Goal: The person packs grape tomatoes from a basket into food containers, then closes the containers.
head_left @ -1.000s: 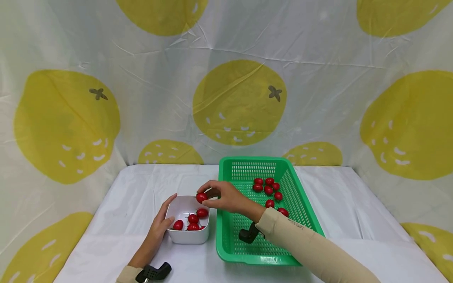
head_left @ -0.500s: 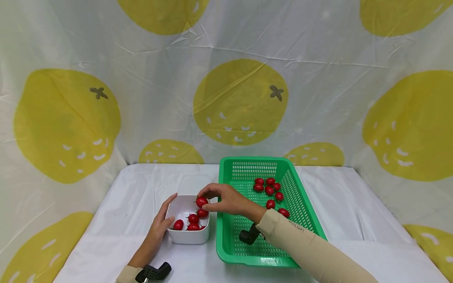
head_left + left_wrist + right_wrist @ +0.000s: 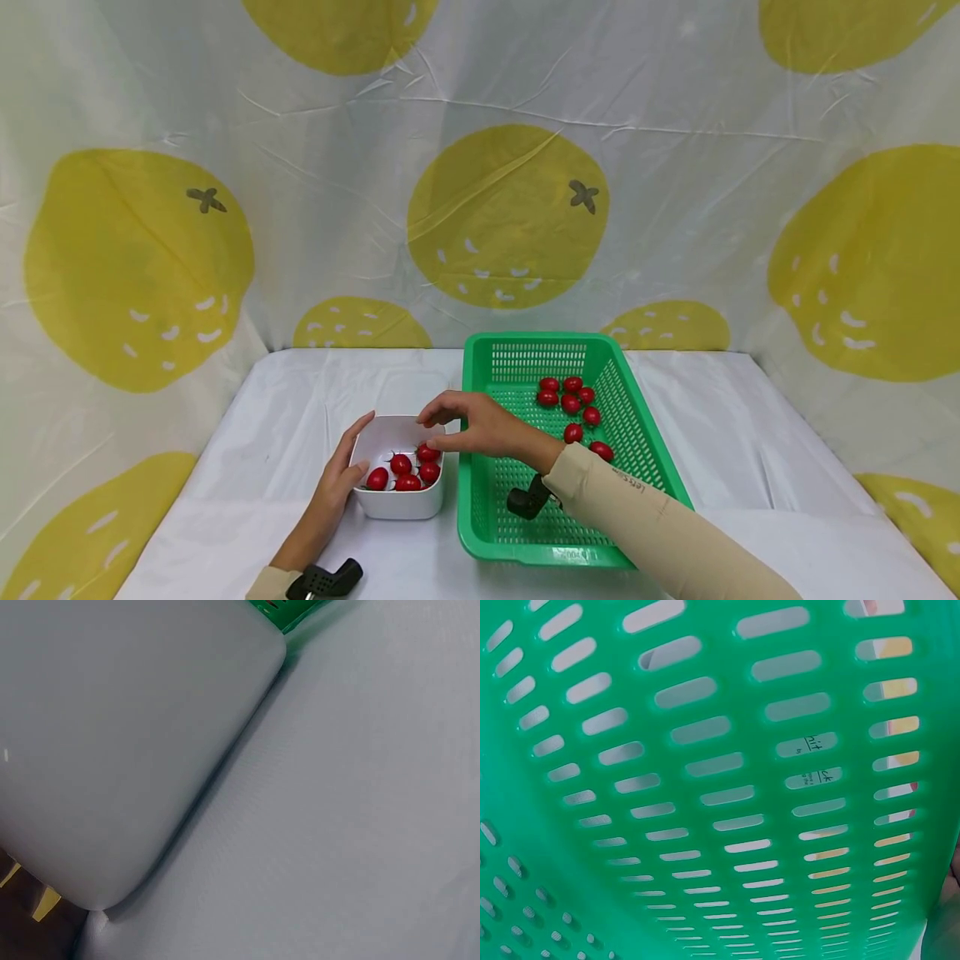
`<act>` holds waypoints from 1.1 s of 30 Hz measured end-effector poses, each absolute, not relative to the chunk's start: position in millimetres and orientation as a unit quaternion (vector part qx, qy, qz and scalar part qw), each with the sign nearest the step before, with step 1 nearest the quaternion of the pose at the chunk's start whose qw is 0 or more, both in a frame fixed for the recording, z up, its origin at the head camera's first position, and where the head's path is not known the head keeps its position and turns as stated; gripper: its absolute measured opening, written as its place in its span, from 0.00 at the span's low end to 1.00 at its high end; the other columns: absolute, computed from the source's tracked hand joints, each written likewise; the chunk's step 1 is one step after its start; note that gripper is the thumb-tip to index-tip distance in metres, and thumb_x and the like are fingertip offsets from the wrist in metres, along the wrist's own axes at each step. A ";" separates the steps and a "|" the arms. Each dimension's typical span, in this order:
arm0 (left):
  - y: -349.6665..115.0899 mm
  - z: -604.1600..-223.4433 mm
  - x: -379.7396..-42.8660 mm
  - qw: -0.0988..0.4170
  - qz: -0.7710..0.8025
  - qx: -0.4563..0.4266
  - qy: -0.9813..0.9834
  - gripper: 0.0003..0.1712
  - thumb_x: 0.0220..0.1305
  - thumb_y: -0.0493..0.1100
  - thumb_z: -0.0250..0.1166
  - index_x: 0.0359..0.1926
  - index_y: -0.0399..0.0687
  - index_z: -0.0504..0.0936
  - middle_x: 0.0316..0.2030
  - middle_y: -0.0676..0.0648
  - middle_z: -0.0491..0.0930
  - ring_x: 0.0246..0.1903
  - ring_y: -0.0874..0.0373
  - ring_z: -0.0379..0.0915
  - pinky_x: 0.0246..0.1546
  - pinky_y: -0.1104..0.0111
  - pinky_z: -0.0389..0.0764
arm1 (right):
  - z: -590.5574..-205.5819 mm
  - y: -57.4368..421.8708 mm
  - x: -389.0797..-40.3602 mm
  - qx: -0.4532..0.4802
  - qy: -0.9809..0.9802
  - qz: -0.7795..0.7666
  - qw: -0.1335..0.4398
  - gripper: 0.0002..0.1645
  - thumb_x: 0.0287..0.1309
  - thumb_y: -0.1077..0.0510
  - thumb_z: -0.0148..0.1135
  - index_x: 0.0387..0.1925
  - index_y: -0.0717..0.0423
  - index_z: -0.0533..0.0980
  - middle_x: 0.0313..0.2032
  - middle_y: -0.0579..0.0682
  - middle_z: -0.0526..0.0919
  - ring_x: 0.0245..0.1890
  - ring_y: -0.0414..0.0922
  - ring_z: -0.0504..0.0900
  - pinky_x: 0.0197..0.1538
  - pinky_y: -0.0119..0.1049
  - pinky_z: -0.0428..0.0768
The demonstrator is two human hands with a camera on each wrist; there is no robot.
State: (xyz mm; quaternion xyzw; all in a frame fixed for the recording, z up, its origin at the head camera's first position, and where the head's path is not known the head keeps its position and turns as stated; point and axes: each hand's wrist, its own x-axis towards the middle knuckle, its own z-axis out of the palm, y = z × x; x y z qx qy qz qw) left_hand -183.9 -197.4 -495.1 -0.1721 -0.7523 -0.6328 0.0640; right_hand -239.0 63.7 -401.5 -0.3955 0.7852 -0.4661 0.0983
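Observation:
My left hand holds the left side of a square white plastic box, its thumb at the rim and its fingers along the outer wall. Inside lie several red cherry tomatoes with green stems. Over the box's right rim my right hand hovers, thumb and fingers apart and nothing between them. Just below its fingertips lies one cherry tomato. In the left wrist view the box's smooth wall takes up the upper left. The right wrist view is filled by the slotted green basket.
Right beside the box stands a large green plastic basket, its rim higher than the box; my right forearm crosses over it. Several cherry tomatoes lie in its right part. A white cloth covers the table, and a lemon-print curtain hangs behind.
My right hand has lowered a cherry tomato into the box and let it go; its fingers have parted. Tomatoes inside have shifted slightly. My left hand has kept its place on the box.

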 end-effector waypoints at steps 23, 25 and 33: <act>-199.3 -490.9 -183.0 0.062 -0.628 -0.178 -0.755 0.35 0.65 0.37 0.45 0.74 0.55 0.55 0.72 0.40 0.51 0.69 0.60 0.47 0.65 0.39 0.40 | -388.8 62.2 -241.4 -0.408 0.766 -0.484 0.108 0.16 0.60 0.60 0.63 0.50 0.53 0.79 0.48 0.54 0.83 0.50 0.53 0.80 0.56 0.39 0.77; -199.4 -490.5 -183.2 0.062 -0.628 -0.183 -0.753 0.35 0.66 0.37 0.45 0.74 0.51 0.54 0.72 0.39 0.50 0.70 0.60 0.46 0.64 0.38 0.39 | -385.6 65.0 -242.3 -0.410 0.763 -0.489 0.102 0.15 0.60 0.60 0.64 0.50 0.55 0.79 0.47 0.54 0.83 0.50 0.53 0.81 0.56 0.39 0.77; -198.0 -492.5 -183.3 0.065 -0.624 -0.178 -0.758 0.35 0.65 0.37 0.46 0.73 0.56 0.56 0.73 0.48 0.52 0.71 0.59 0.42 0.63 0.33 0.34 | -373.8 87.1 -243.8 -0.375 0.784 -0.486 0.094 0.15 0.59 0.56 0.66 0.48 0.50 0.81 0.46 0.44 0.84 0.48 0.43 0.81 0.56 0.42 0.77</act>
